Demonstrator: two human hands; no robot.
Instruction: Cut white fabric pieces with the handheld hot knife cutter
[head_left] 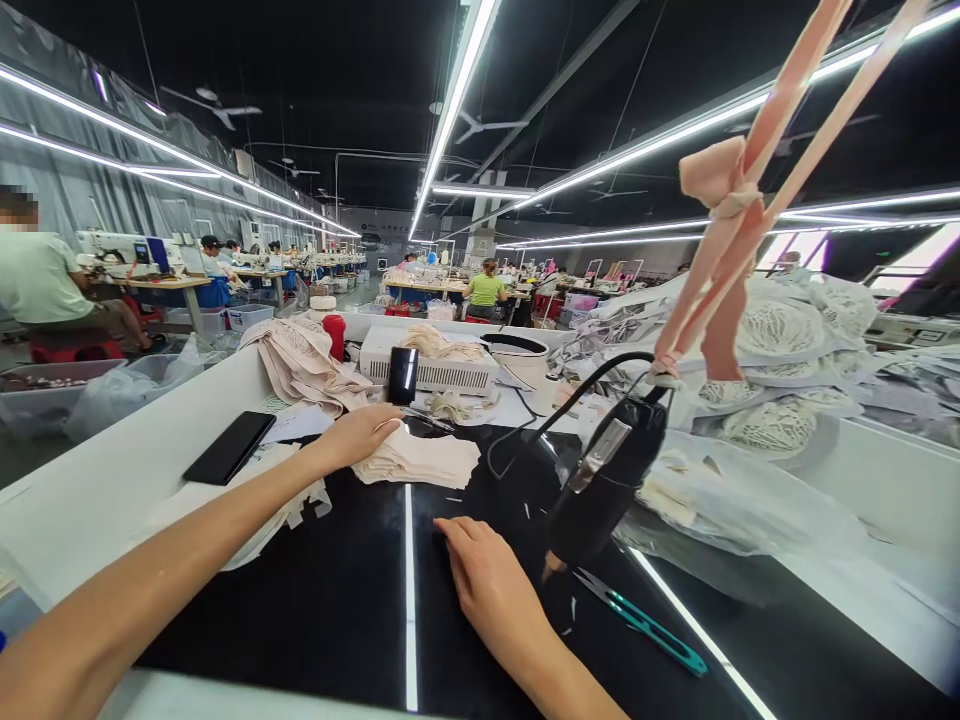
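Note:
At the left corner of a stack of cream fabric pieces (pixel 421 458), my left hand (pixel 367 434) has its fingertips closed together on the edge. My right hand (pixel 486 572) lies low over the black tabletop (pixel 322 600), its fingers stretched forward and nothing seen in them. To its right, a black corded tool (pixel 611 480) with a metal lever hangs on knotted pink straps (pixel 724 225), its tip close to the surface. Thread snips with teal handles (pixel 656 630) rest beside the tool's tip. Small white scraps are scattered around it.
A black phone (pixel 229 448) lies at left, and another phone (pixel 403 375) leans against a white vented box (pixel 435 370). Beige fabric pieces (pixel 300 360) are heaped behind. White lace cups (pixel 780 370) and a clear plastic bag (pixel 750 495) fill the right side. Other people sit farther off.

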